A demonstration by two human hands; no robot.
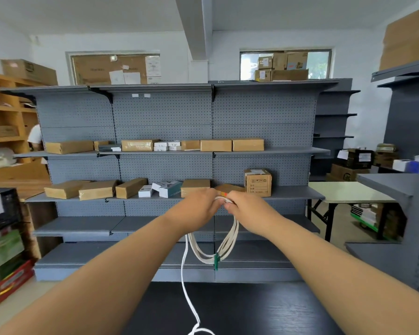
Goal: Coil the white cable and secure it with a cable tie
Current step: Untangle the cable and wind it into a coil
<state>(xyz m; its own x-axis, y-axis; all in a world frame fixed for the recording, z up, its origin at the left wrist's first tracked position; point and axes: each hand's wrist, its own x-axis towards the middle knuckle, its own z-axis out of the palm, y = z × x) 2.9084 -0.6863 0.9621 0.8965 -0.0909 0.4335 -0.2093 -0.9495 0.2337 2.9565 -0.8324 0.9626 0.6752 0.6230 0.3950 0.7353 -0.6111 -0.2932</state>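
Left hand [198, 206] and right hand [246, 207] grip white cable [224, 247] loops above table [264, 308].

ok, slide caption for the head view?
Left hand and right hand grip the white cable coil; its tail hangs loose.

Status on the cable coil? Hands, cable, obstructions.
Left hand, right hand grip white cable at coil top. Loops hang, tail trails to dark table. Nothing blocking.

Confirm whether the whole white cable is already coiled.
No: a loose strand of the white cable trails down onto the dark table.
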